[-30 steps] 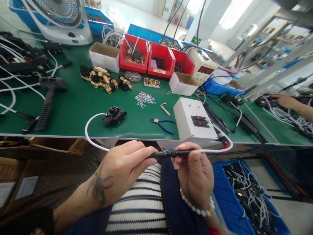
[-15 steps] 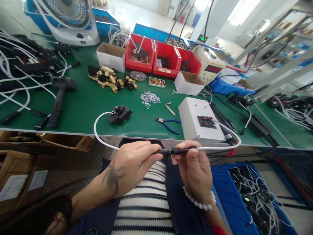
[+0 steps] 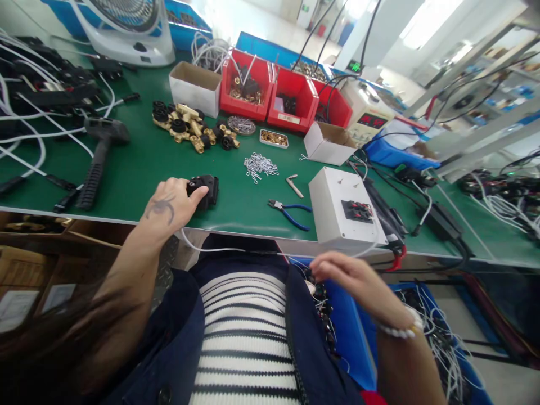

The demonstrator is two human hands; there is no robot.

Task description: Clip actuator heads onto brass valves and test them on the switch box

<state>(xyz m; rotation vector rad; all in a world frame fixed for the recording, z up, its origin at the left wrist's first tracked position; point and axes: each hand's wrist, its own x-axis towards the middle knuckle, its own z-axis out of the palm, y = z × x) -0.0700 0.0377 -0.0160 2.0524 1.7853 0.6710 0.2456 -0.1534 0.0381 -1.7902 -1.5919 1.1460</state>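
My left hand is closed around a small black plastic device on the green table near its front edge. A white cable runs from the device, sags past the table edge and crosses in front of my waist toward a thin dark connector. Beyond the edge, my right hand hovers below the grey-white test box, slightly blurred, fingers stretched and apart from the connector; I see nothing in it. Blue-handled cutters and a small bent L-shaped piece lie between the device and the box.
Brass fittings, metal clips and a small tray of brass parts lie mid-table. Red bins stand behind. A hammer and cables are on the left. Blue crates with cabled parts sit below right.
My hands have let go of the joined black connectors and parted. The left has moved up and left onto the black device; the right has moved right and down. The connector now hangs lower.
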